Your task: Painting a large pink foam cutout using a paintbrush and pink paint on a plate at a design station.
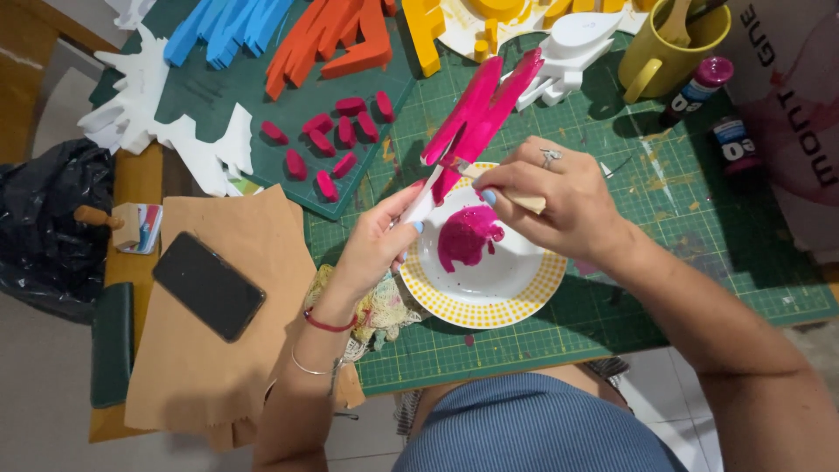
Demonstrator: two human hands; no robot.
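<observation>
Right hand (559,197) fingers were pinched closed on a wooden-handled brush (511,197); left hand (377,240) fingers gripped a white foam cut-out painted magenta (476,122), held tilted above a yellow-rimmed plate of magenta paint (516,293), wrists converging.

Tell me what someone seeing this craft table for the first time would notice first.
Probably the bright pink foam shape at the centre, held by the left hand while the right hand works a brush against it. Just below sits a white plate with a yellow rim and a puddle of pink paint. Blue foam pieces and orange foam pieces lie at the top left.
</observation>
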